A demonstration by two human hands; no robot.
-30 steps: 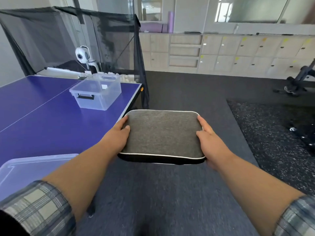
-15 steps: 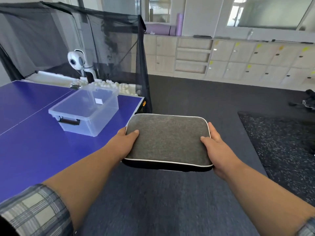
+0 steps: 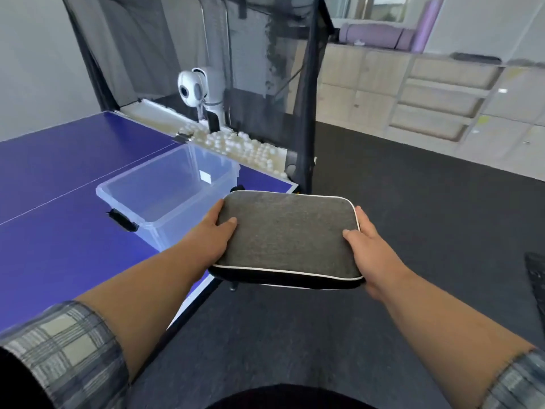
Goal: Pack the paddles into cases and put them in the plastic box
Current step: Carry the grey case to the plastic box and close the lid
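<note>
I hold the grey fabric paddle case (image 3: 290,239) between both hands, just right of the clear plastic box (image 3: 165,193) on the blue worktop (image 3: 59,246); white balls (image 3: 236,143) lie behind.

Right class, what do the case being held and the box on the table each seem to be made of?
Case: apparently woven grey fabric, matte and speckled, with white piping along the edge and a black side band. Held at either end by the left hand and right hand.
Box: clear, glossy plastic; the blue table shows through its walls.

white balls (image 3: 236,143) beside ball machine (image 3: 197,90), blue table (image 3: 59,231).
</note>
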